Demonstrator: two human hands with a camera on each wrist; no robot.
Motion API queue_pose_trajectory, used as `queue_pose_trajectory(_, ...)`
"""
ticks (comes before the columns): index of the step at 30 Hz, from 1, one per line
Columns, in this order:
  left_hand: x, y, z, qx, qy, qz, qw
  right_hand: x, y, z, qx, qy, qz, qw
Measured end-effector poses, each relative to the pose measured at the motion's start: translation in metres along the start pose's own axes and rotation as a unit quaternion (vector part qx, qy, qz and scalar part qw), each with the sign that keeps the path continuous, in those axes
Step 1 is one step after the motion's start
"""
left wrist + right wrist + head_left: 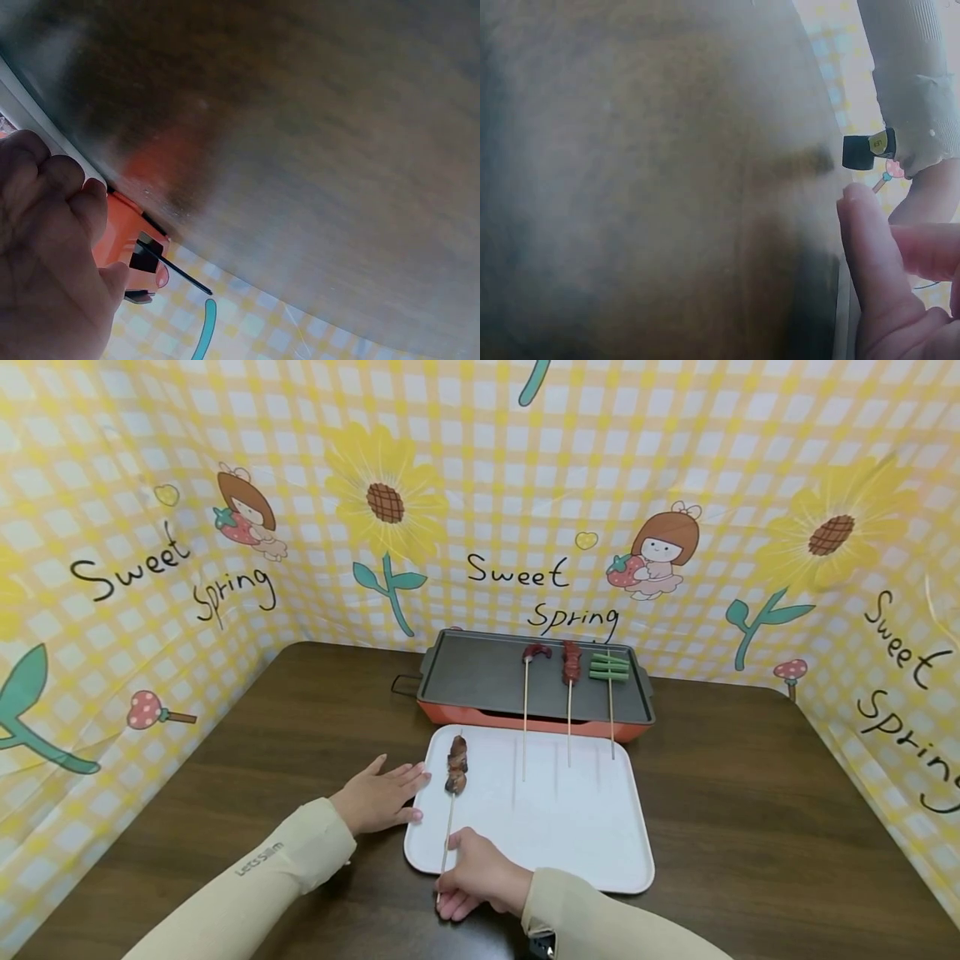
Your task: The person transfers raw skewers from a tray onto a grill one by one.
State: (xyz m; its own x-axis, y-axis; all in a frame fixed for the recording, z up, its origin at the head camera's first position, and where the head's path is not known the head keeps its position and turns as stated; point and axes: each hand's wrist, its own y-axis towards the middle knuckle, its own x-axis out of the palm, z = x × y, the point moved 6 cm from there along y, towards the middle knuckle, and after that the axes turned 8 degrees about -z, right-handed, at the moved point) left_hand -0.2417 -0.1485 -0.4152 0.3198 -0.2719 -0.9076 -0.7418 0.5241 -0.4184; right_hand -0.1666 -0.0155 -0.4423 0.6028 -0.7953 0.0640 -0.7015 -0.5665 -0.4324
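Observation:
A skewer of browned meat chunks (456, 765) lies along the left side of a white tray (525, 852). My right hand (480, 877) pinches its stick low down, at the tray's near edge. On the tray's left rim rest the spread fingers of my left hand (381, 797). The left wrist view shows that hand (52, 247) beside the tray's edge. In the right wrist view, fingers of the right hand (885, 270) appear, but the skewer is hidden there.
Behind the tray stands an orange grill (480, 720) with a dark flat plate. On its right half lie a dark red skewer (536, 652), a red meat skewer (572, 662) and a green vegetable skewer (609, 667), their sticks reaching over the tray. A patterned cloth (480, 510) surrounds the table.

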Motion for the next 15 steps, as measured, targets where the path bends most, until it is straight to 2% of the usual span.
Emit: queue_pose_trajectory(15,-0.0022,-0.0002,0.0020,-0.003,0.009,0.002,1.0000,-0.0043,-0.0036,0.0026,-0.029,-0.001,0.018,0.9994)
